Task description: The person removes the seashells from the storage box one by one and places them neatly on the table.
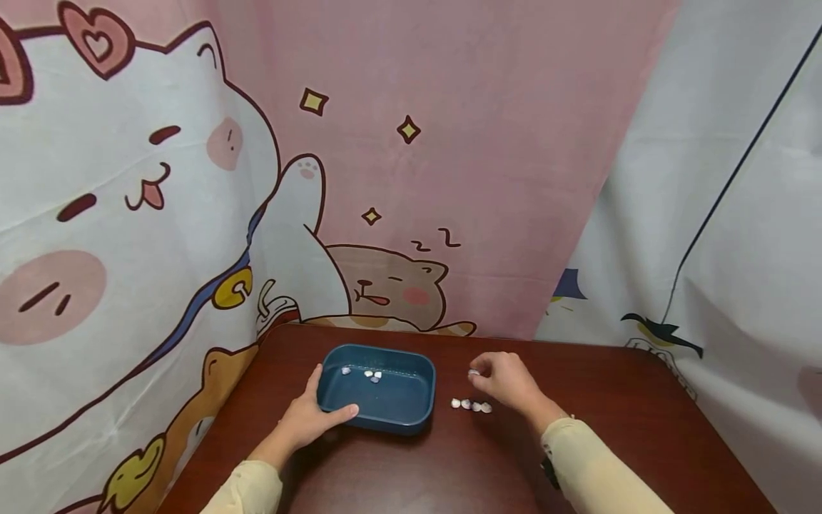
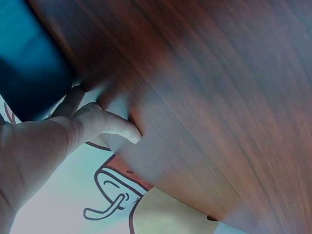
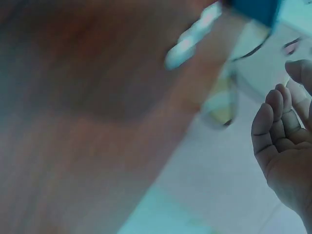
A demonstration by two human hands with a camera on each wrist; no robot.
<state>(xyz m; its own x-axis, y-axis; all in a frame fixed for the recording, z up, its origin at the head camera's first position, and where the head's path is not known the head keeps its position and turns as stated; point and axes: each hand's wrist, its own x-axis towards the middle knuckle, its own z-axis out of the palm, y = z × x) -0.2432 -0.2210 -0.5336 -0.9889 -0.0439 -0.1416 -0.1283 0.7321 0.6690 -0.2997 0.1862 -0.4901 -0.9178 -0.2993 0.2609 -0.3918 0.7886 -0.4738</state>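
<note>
A dark blue rectangular dish [image 1: 398,403] sits on the table with several small whitish-purple, shell-like pieces [image 1: 369,374] inside. At its left front corner my left hand [image 1: 305,417] grips it, thumb over the front rim and fingers along the left side. Right of the dish, my right hand [image 1: 507,382] pinches one small whitish piece [image 1: 474,372] between thumb and fingertips, above the tabletop. Just below that hand lies a short row of similar pieces [image 1: 476,407], blurred in the right wrist view. The palm and curved fingers [image 3: 263,117] show there too, but the pinched piece is hidden.
The dark red-brown wooden table [image 1: 604,428] shows glossy grain. A cloth backdrop [image 1: 501,143] printed with cartoon animals hangs right behind the table's back edge and along both sides. A thin dark line [image 1: 745,160] runs down the right-hand cloth.
</note>
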